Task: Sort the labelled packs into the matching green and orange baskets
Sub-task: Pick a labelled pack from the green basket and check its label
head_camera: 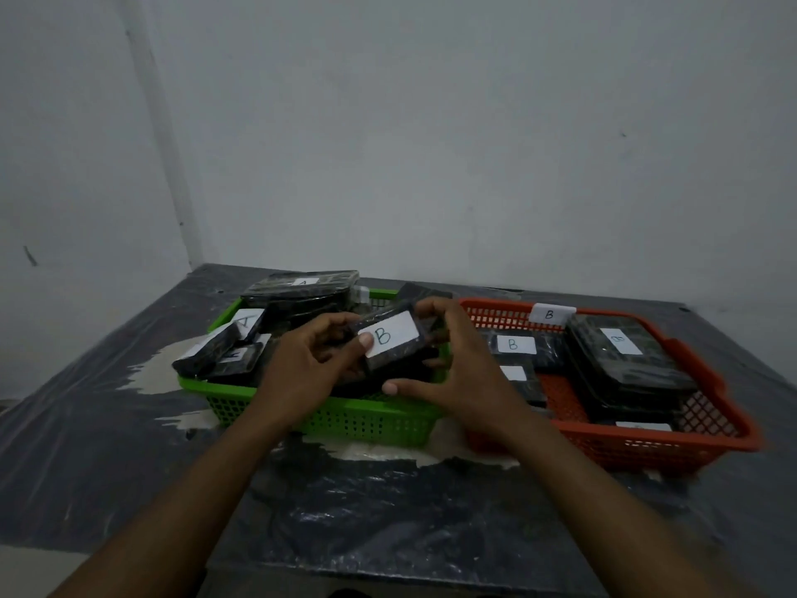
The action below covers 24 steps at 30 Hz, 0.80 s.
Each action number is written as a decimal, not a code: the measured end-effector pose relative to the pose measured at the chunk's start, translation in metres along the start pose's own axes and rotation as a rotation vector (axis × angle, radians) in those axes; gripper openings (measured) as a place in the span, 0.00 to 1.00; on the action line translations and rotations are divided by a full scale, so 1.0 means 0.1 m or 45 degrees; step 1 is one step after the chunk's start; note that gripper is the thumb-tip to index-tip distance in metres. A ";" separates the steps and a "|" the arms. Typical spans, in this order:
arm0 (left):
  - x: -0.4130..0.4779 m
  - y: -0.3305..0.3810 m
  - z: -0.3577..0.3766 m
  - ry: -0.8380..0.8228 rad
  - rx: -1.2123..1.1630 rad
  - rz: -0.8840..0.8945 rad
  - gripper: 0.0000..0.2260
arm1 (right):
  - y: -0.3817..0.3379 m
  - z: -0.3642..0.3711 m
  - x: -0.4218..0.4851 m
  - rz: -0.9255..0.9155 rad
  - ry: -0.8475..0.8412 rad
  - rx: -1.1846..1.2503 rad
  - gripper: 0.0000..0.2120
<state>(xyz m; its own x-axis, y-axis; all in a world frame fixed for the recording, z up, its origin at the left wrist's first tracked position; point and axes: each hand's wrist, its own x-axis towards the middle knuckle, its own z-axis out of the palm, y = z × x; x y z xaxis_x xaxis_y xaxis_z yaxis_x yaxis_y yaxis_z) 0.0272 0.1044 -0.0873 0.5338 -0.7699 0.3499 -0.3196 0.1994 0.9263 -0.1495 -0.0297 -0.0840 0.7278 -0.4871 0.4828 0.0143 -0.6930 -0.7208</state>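
B pack (pixel 394 340), gripped at either end by left hand (pixel 310 360) and right hand (pixel 457 373) over the green basket (pixel 345 418), belongs in the orange basket (pixel 647 446), which already holds several.

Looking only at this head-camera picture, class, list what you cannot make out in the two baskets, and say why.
1. Head view, green basket: packs beneath the held B pack, covered by the left hand and right hand.
2. Head view, orange basket: the nearest pack's label, cut off by the basket wall.
3. Head view, green basket: the far pack's label, too small and blurred to read.
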 end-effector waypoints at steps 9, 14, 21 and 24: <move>0.27 0.21 0.68 -0.221 -0.034 0.036 0.15 | -0.03 -0.90 -0.10 -0.242 -0.001 -0.688 0.30; 0.44 0.36 1.40 -0.231 -0.276 -0.070 0.13 | 0.05 -1.32 -0.26 -0.009 0.247 -0.635 0.27; 0.67 0.35 2.01 -0.536 -0.242 -0.116 0.09 | 0.31 -1.87 -0.43 0.100 -0.135 -0.919 0.48; 0.76 0.29 2.14 -0.700 -0.197 -0.114 0.10 | 0.44 -2.01 -0.39 0.110 -0.199 -0.974 0.45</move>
<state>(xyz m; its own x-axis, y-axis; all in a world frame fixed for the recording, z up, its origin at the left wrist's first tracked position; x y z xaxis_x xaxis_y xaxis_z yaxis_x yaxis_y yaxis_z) -0.1096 -0.0782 -0.0634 0.0551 -0.9814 0.1837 -0.1520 0.1735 0.9730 -0.3153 -0.1482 -0.0349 0.7937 -0.5148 0.3242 -0.4816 -0.8572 -0.1824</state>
